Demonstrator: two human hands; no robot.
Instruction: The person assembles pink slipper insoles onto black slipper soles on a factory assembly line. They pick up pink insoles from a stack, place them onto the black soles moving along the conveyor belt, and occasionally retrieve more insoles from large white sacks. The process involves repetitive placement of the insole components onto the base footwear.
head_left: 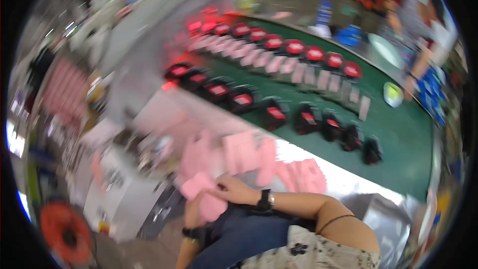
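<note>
Over my lap, both hands meet at a soft, flat pink piece with rounded edges. My left hand grips it from the near left side, thumb and fingers closed on it. My right hand pinches its upper right edge, fingers bent. What kind of part it is does not show clearly. Just beyond my hands, several more pink pieces lie in loose piles on the pale table edge. Another pink pile sits beyond my right wrist. The picture is blurred.
A green conveyor belt carries rows of black items with red tops and pale pink pieces. Red light glows at a grey machine. Far right, a co-worker's arm reaches the belt. A white box stands left.
</note>
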